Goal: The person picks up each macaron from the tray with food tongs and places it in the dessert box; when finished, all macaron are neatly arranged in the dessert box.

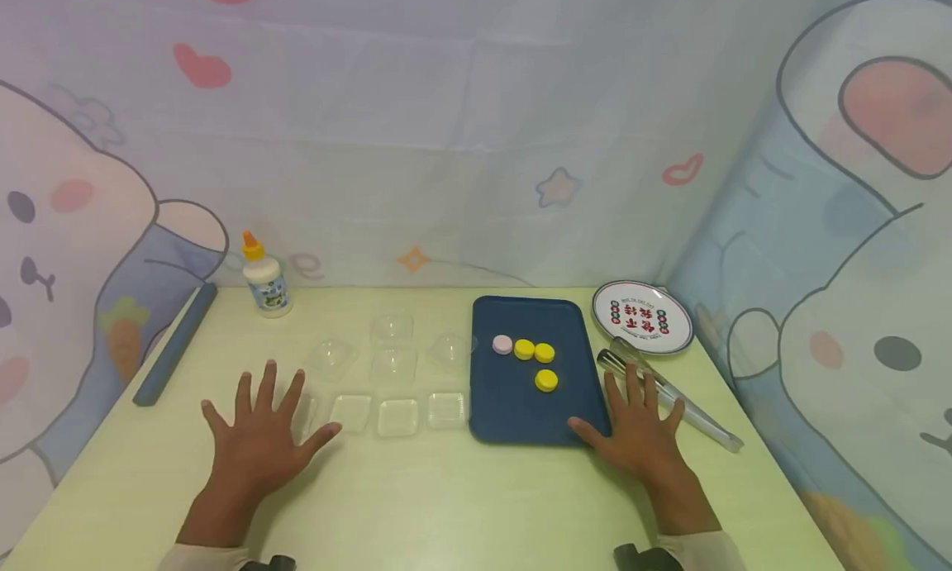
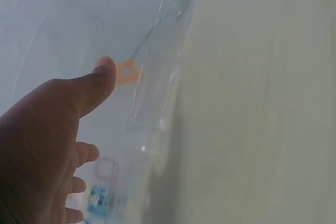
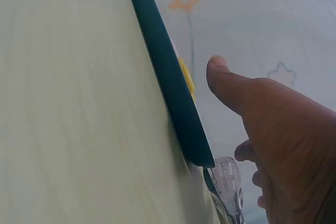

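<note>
Fingers spread wide, my left hand (image 1: pixel 260 447) is held over the table just in front of the clear plastic boxes (image 1: pixel 397 417), with nothing in its grasp. My right hand (image 1: pixel 643 439), also spread and holding nothing, is by the near right corner of the dark blue tray (image 1: pixel 513 418), close to the metal tongs (image 1: pixel 699 418). On the tray are a pale pink round piece (image 1: pixel 502 344) and three yellow ones, including one yellow piece (image 1: pixel 546 381) apart from the others. In the right wrist view, the thumb (image 3: pixel 231 85) is beside the tray's edge (image 3: pixel 170 82).
Domed clear plastic pieces (image 1: pixel 392 364) stand behind the flatter boxes. A white glue bottle (image 1: pixel 269 290) with an orange tip stands at the back left, near a long grey-blue roll (image 1: pixel 174 344). A white plate (image 1: pixel 643 316) with red lettering lies at the back right. Printed cloth (image 1: pixel 476 141) hangs behind the table.
</note>
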Motion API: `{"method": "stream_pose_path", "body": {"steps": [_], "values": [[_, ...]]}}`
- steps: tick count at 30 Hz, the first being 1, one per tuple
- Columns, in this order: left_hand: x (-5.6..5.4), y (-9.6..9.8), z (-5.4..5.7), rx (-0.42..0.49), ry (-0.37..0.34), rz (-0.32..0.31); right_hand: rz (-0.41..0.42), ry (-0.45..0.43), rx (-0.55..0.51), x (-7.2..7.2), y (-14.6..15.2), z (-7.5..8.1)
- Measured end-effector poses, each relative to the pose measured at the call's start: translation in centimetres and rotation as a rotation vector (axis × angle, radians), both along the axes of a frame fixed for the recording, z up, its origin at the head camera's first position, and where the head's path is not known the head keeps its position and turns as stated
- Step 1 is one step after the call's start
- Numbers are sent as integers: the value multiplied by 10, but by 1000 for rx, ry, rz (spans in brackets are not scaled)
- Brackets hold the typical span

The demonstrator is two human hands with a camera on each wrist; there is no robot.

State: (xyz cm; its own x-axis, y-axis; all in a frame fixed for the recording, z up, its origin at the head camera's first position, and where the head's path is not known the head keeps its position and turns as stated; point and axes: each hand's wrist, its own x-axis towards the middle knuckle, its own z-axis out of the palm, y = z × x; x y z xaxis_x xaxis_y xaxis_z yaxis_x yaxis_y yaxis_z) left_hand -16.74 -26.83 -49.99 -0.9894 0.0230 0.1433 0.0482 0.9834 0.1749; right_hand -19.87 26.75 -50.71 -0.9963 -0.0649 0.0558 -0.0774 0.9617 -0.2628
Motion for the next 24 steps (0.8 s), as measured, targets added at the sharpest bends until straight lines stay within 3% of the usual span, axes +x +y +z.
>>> {"method": "stream_pose_path", "body": {"steps": [11,18,24], "values": [[-14,50,6,-19,64,-154,10,107,-12,-18,6,-4],[-25,80,4,-21,93,-276,-57,201,-39,-40,15,-8],[-33,99,5,-41,128,-341,-98,243,-46,-51,24,-13]]}}
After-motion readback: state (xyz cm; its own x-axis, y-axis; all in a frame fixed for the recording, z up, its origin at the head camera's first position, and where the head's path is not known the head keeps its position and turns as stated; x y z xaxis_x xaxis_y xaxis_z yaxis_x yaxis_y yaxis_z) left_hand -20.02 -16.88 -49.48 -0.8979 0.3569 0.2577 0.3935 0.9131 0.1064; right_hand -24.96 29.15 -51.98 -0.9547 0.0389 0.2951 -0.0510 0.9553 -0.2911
